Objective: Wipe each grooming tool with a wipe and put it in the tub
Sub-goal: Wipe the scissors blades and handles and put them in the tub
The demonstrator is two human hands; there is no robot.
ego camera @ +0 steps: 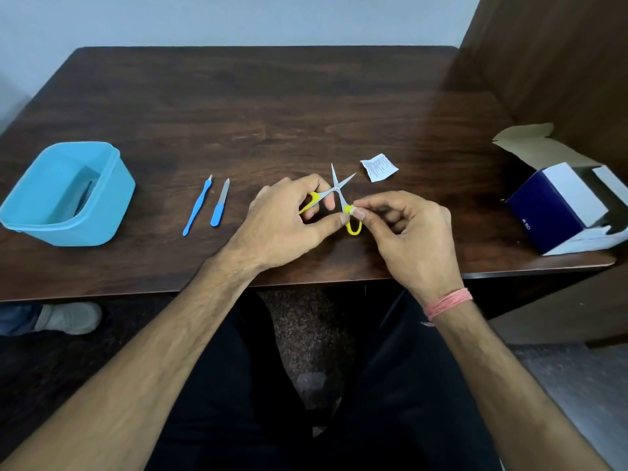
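Right hand point(411, 232) pinches a small wipe point(353, 209) onto the yellow scissors point(339, 195) handle. Left hand point(289, 222) clamps the other handle, holding blades apart for cleaning.

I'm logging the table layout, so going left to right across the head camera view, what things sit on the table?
Blue tub → blue cuticle pusher → blue-handled nail file → yellow-handled scissors, open and held in both hands → torn wipe sachet → open cardboard box at the table's right edge.
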